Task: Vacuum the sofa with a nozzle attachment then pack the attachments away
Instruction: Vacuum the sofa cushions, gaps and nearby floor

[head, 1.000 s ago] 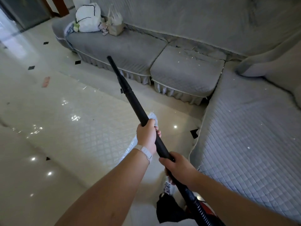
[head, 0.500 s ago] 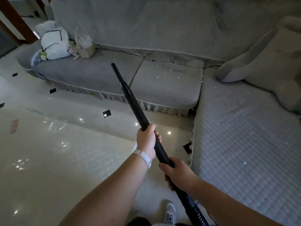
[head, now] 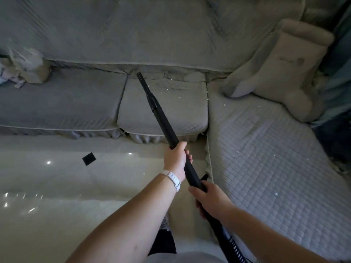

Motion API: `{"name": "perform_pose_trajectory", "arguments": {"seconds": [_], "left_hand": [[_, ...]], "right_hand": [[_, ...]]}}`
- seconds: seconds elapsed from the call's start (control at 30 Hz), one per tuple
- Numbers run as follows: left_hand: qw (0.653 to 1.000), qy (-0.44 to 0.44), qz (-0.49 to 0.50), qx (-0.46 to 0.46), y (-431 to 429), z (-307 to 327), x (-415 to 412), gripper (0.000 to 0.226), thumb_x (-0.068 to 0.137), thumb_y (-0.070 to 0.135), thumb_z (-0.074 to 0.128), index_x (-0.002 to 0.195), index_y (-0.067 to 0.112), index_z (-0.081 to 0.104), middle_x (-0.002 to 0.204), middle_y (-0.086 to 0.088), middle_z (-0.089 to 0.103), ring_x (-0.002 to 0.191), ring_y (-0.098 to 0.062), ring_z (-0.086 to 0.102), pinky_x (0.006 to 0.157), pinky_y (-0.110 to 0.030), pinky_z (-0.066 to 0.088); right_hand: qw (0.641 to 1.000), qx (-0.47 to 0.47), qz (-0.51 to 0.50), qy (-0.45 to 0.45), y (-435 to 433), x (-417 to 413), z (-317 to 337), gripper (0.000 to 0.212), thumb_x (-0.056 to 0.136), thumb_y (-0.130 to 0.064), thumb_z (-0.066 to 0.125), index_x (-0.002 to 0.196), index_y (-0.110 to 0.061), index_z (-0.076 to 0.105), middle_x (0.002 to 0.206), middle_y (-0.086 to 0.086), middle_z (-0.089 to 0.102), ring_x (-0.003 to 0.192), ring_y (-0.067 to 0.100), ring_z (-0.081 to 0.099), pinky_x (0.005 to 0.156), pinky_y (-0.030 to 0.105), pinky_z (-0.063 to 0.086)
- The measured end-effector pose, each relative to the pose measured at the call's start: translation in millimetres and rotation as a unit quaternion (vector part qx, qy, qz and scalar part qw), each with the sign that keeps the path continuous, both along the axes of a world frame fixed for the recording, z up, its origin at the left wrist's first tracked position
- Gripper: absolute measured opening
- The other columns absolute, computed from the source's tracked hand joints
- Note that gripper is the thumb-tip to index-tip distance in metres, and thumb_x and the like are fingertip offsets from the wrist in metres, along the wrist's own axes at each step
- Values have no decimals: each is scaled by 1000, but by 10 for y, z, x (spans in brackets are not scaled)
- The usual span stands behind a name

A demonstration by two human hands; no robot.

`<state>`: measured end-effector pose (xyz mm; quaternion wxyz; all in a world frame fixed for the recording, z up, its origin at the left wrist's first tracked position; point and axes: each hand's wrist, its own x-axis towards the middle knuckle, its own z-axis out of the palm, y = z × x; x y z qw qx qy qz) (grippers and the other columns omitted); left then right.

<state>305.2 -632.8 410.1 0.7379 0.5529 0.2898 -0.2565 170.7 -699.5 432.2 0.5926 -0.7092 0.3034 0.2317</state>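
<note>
Nozzle reaches the sofa's back crease

Low in the frame, right hand and left hand both wrap the long black vacuum wand. Its narrow nozzle tip, over the floor a second ago, now meets the grey quilted sofa at upper centre beside white crumbs; suction can begin.

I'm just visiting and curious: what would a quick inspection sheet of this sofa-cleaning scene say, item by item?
Surface: grey quilted sofa, white crumbs scattered on the cushions.
Job's things: black wand, its nozzle pointing at the seat's back crease.
Clutter: bag at the sofa's left end; pillow in the right corner.
Hands: left hand and right hand both grip the wand.
Cables: ribbed hose at the wand's lower end.
Surroundings: glossy tiled floor.
</note>
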Motion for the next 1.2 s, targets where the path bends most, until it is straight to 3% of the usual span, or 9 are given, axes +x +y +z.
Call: {"name": "perform_pose_trajectory", "arguments": {"seconds": [0.3,0.67,0.83,1.0,1.2], "left_hand": [[996,-11,-87,20,-172,-13,1306,19,89,18,64,98,7,51,63,-5,52,45,-19,48,50,-28,43],[989,-3,-145,14,-614,-124,1991,18,91,18,63,98,8,51,65,-4,52,49,-19,51,55,-29,45],[986,11,-164,28,-960,-267,2256,15,92,17,62,97,10,50,65,-3,51,48,-17,51,48,-25,45],[985,-6,-159,61,-1473,-339,2759,14,91,12,60,98,7,49,63,-5,53,47,-19,50,53,-29,47],[983,-7,-157,90,-2119,-242,3305,17,92,14,62,97,8,47,65,-6,51,45,-19,52,51,-26,45]], "right_hand": [[995,-19,-97,15,157,1208,200,20,97,-32,58,95,-12,59,66,6,61,42,16,54,44,27,47],[991,-51,-117,31,-263,1875,84,17,96,-29,59,86,-14,58,58,1,59,41,18,51,45,28,45],[991,-33,-127,30,-603,2149,-74,11,96,-24,59,88,-16,58,60,4,59,39,17,52,43,25,45],[990,-8,-137,21,-1091,2640,-244,17,96,-26,58,97,-9,58,62,5,59,39,16,52,43,27,46],[988,42,-148,15,-1758,3182,-252,19,96,-31,59,95,-12,58,65,5,60,41,16,53,44,28,47]]}}
